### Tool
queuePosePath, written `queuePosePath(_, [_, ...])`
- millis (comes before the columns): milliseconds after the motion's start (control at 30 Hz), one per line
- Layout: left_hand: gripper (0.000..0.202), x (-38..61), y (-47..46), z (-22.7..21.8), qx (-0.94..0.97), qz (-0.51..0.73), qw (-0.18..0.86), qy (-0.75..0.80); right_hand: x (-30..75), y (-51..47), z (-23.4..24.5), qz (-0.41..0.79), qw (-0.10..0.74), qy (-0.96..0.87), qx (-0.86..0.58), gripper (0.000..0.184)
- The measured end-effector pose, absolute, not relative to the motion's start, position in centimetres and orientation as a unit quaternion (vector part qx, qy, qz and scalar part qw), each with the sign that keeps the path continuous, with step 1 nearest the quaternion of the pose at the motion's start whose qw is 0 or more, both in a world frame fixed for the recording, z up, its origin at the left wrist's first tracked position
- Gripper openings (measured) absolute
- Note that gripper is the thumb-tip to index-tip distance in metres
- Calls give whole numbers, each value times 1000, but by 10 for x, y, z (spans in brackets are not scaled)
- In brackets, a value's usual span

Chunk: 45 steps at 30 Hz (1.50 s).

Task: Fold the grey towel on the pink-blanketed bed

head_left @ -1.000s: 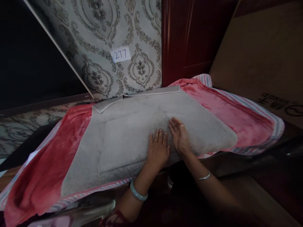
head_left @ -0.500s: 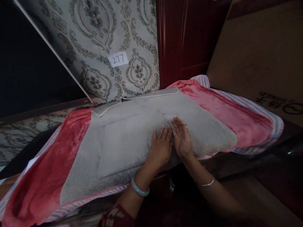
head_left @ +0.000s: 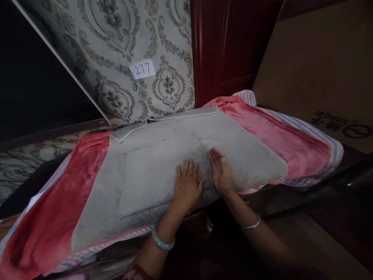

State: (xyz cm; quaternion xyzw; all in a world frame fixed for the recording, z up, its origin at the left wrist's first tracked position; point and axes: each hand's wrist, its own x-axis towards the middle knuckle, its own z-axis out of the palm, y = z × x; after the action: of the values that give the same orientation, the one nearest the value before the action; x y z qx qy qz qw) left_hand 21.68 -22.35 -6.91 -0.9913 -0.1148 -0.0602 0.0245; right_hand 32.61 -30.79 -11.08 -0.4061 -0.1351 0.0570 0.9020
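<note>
The grey cloth (head_left: 154, 167) fills the centre, on a red blanket (head_left: 58, 217) with a striped border that shows at 8 o'clock and 3 o'clock. A cardboard box (head_left: 320, 62) stands at 2 o'clock, just behind the blanket's far end; a dark panel (head_left: 43, 74) leans at 10 o'clock.

The left hand (head_left: 187, 189) lies palm down on the cloth, fingers slightly spread. Just beside it, towards 3 o'clock, the right hand (head_left: 223, 173) is set on edge, fingers straight and pressed together; whether it pinches any fabric I cannot tell. A pale bangle (head_left: 163, 239) circles the left wrist, a silver bangle (head_left: 254, 223) the right.

Both forearms fade into shadow at the lower edge, and what supports the blanket is mostly covered. Patterned wallpaper (head_left: 169, 83) at 12 o'clock bears a paper label (head_left: 142, 69) reading 277; a dark-red door (head_left: 224, 50) adjoins it at 1 o'clock.
</note>
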Motion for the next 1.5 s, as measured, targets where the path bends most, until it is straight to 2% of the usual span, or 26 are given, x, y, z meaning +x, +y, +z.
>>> queuePosePath(133, [56, 209, -207, -52, -987, -44, 10, -152, 328, -309, -91, 55, 894, -158, -416, 55])
queuePosePath(267, [56, 232, -194, -37, -991, -54, 10, -125, 340, -288, -70, 70, 888, -204, -407, 57])
queuePosePath(500, [59, 262, -186, -59, -992, -16, 6, -122, 363, -248, -102, 138, 883, -132, -429, 75])
queuePosePath(633, [60, 258, -180, -66, -993, -22, 1, -117, 362, -249, -111, 129, 893, -121, -414, 72])
queuePosePath(933, [58, 301, -144, -28, -997, -4, 7, -72, 360, -244, -110, 118, 895, -118, -413, 67])
queuePosePath(1267, [58, 331, -134, -55, -994, -43, 19, -97, 367, -241, -122, 110, 890, -136, -421, 62])
queuePosePath(1367, [57, 331, -126, -45, -996, -17, -6, -88, 380, -231, -110, 119, 886, -108, -434, 66])
queuePosePath(1500, [51, 330, -110, -31, -992, -45, -12, -119, 408, -198, -82, 86, 893, -133, -421, 66])
